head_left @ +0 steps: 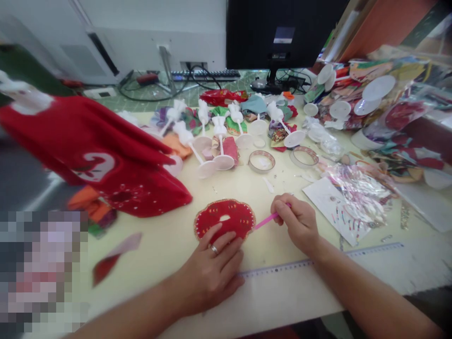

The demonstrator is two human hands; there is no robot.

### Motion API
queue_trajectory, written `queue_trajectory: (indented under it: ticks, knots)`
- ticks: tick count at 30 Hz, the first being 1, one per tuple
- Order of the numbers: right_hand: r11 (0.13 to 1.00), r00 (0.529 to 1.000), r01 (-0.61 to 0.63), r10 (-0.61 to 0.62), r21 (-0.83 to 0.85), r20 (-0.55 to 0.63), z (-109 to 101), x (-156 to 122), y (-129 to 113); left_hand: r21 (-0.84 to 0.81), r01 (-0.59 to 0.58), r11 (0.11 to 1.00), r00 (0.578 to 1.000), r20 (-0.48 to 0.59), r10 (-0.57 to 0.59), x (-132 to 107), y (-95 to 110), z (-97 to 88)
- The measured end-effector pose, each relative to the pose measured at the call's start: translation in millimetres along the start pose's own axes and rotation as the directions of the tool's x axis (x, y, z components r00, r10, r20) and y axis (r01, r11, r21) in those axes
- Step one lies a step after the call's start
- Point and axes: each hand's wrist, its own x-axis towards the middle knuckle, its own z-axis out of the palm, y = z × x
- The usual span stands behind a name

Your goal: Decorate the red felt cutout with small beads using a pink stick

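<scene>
Cream tabletop under both hands: the left hand lies open and flat on a round red felt piece with gold beaded edging, while the right hand pinches a thin pink plastic stick, its tip just beside that edging. A pale ruler runs along the near side. Left of the felt, a blurred red sequinned cloth looms over the tabletop. Beyond, white plastic stands lie among fabric scraps, and a clear plastic bag at far right holds colourful fabric scraps and white discs.

Pixelated patch lower left, pink stick partly hidden, monitor cut off
</scene>
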Motion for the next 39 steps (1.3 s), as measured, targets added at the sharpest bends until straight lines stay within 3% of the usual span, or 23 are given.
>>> queue_trajectory:
  ticks: [14,21,30,35,39]
  knots:
    - [1.000,1.000,0.004,-0.004,0.012,0.001,0,0,-1,-0.091,0.054,0.994,0.991,0.128,-0.042,2,1,-3.5]
    - [1.000,1.000,0.016,-0.016,-0.003,-0.019,0,1,1,-0.123,0.042,0.992,0.992,0.126,-0.026,3,1,-5.9]
    - [1.000,0.999,0.023,-0.024,-0.007,-0.047,-1,2,2,-0.164,0.022,0.986,0.999,0.027,-0.018,3,-5,-6.9]
    - [1.000,0.998,0.029,-0.029,-0.005,-0.057,-3,2,2,-0.274,0.136,0.952,0.981,-0.099,-0.168,0,-8,-10.9]
    - [0.999,0.996,0.038,-0.038,-0.010,-0.083,-4,3,1,-0.236,0.238,0.942,0.951,-0.141,-0.276,0,-12,-10.9]
